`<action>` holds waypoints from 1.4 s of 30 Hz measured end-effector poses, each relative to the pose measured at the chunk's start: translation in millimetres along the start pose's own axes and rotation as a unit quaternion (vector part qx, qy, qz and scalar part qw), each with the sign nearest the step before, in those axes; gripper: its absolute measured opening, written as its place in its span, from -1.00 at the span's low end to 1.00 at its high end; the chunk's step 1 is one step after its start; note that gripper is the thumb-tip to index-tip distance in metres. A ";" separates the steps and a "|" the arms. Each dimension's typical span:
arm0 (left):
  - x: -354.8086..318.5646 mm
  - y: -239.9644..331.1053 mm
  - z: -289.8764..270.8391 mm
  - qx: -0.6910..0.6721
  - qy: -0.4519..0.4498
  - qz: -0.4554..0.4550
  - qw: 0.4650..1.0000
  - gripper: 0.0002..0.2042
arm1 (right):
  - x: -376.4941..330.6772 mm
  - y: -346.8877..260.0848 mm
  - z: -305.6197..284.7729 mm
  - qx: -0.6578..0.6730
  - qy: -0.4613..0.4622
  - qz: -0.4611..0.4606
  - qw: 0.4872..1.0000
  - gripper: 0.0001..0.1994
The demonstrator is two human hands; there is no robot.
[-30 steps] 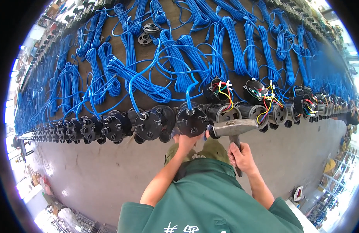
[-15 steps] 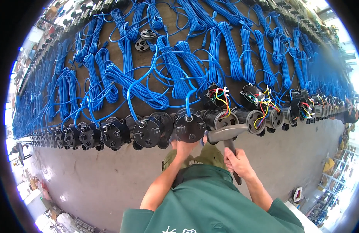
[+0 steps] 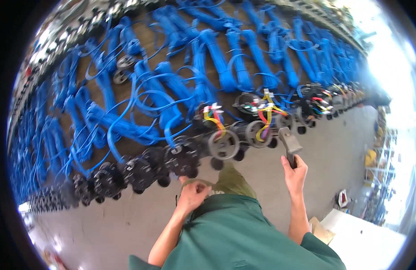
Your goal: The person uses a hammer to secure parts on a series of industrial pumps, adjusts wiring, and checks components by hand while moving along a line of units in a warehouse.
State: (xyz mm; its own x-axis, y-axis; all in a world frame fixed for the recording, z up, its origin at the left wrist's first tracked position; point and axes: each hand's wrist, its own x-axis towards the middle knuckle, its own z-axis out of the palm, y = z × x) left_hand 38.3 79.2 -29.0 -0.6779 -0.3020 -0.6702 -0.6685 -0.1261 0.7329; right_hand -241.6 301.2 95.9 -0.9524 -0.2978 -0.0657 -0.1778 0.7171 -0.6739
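In my right hand (image 3: 296, 173), fingers wrap round the handle of a hammer (image 3: 290, 141). Its grey head is raised in front of the table edge, apart from the parts there. My left hand (image 3: 193, 196) is low in front of my trousers with its fingers curled; what they hold, if anything, I cannot make out. Just above it, a round black end cap (image 3: 182, 157) with a blue cable sits on a housing at the table edge. To its right, an uncapped housing with a spoked round opening (image 3: 223, 145) faces me, with red, yellow and white-tipped wires (image 3: 214, 118) above it.
Bundles of coiled blue cable (image 3: 122, 126) cover the brown table. More black housings (image 3: 106, 180) line its front edge to both sides. Two round metal discs (image 3: 123, 69) lie among the cables. A white surface (image 3: 365, 238) and a shelf rack (image 3: 379, 157) stand at right.
The view has shifted right along the row. My right hand has moved right with the hammer, away from the housings. My left hand has come down from under the capped housing.
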 end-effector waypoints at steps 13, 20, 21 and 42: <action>156.0 200.8 -59.2 0.389 0.390 0.064 0.832 -0.78 | 117.6 65.8 -24.8 -0.049 -0.015 -0.192 0.980 -0.60; 176.7 213.1 -85.4 0.095 0.206 -0.197 0.954 -0.83 | 123.2 35.9 -54.0 -0.062 0.005 -0.291 0.955 -0.54; 171.8 204.5 -90.7 0.072 0.246 -0.145 0.956 -0.85 | 119.6 17.0 -59.6 -0.028 0.003 -0.310 0.950 -0.57; 67.8 187.0 -23.4 -0.285 0.060 0.191 0.937 -0.53 | 198.1 -130.1 162.6 0.471 -0.641 0.007 0.605 -0.62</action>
State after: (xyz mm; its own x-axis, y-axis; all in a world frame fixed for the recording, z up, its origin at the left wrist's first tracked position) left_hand -125.6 13.0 65.3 -0.7724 -0.5281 -0.3529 -0.0878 -0.4616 0.8828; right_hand -366.9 46.4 51.0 0.1309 -0.9738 -0.1860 0.6241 0.2267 -0.7477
